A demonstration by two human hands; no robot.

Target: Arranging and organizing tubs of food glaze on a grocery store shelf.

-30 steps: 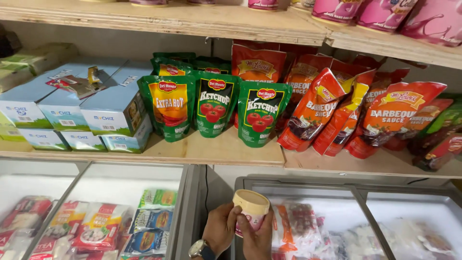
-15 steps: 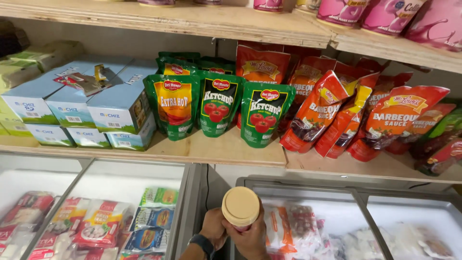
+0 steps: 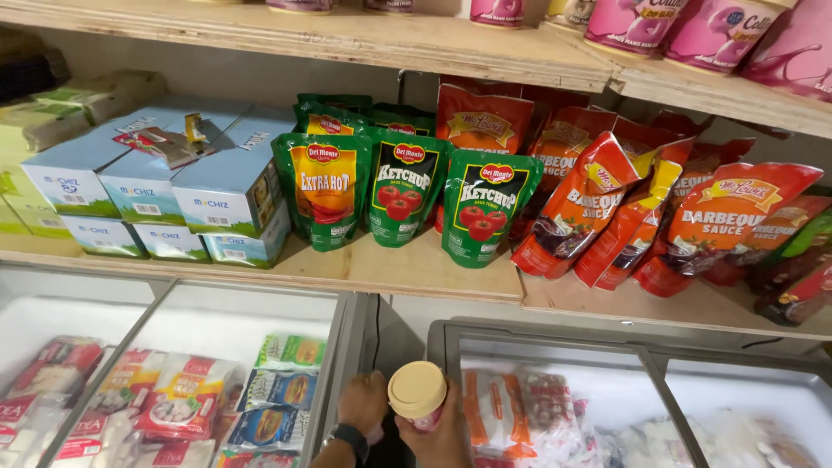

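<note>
Far left, top shelf level: stacked pale-blue cartons on wooden shelf, one small packet lying on top. Below, chest freezer w/ glass lid, frozen packs visible thru it. Mid shelf: three green sauce pouches standing upright, side by side. Bottom centre, in gap betw. the two freezers: small round cup w/ tan lid, lid facing camera, flat and plain; pinkish side wall just showing under lid rim, rest hidden. Left hand just left of cup, knuckles up, dark watch on wrist; fingers bent in twd cup, touching or very near its left side, can't tell for sure. Right hand under and right of cup, fingers curled up around lower body, closed on it, palm beneath, cup held upright above freezer edge. Both wrists coming up from bottom edge, close together, forearms mostly out of frame. Right of hands: second freezer w/ grey frame, red and white packs under glass. Above, right part of shelf: red and orange barbecue sauce pouches leaning on each other, tilted left. Top right: pink tubs on upper shelf.
</note>
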